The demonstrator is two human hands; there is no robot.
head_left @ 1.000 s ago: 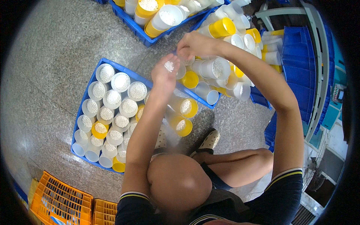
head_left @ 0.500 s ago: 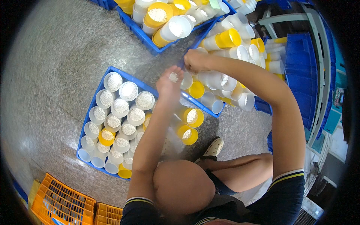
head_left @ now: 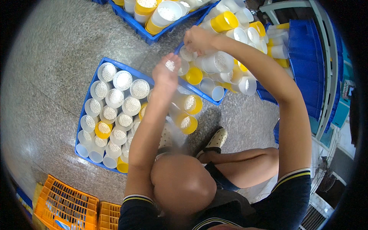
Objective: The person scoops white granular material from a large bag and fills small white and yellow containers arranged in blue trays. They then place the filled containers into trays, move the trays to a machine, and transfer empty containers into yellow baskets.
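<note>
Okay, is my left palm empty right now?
No, a small heap of round white pellets lies in your left hand.

Head-worn fisheye, downward over both hands point(head_left: 165, 73) point(head_left: 200, 40)

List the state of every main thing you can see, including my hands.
Left hand: open, palm up, bearing loose white pieces.
Right hand: fingers curled, grip unclear.
Left blue crate: packed with frosted cups, many holding white pieces.
Right blue crate: crowded with tilted cups.
Paired yellow cups: open-topped, partly filled.
Shoe: worn.
Orange crate: contents unclear.
</note>
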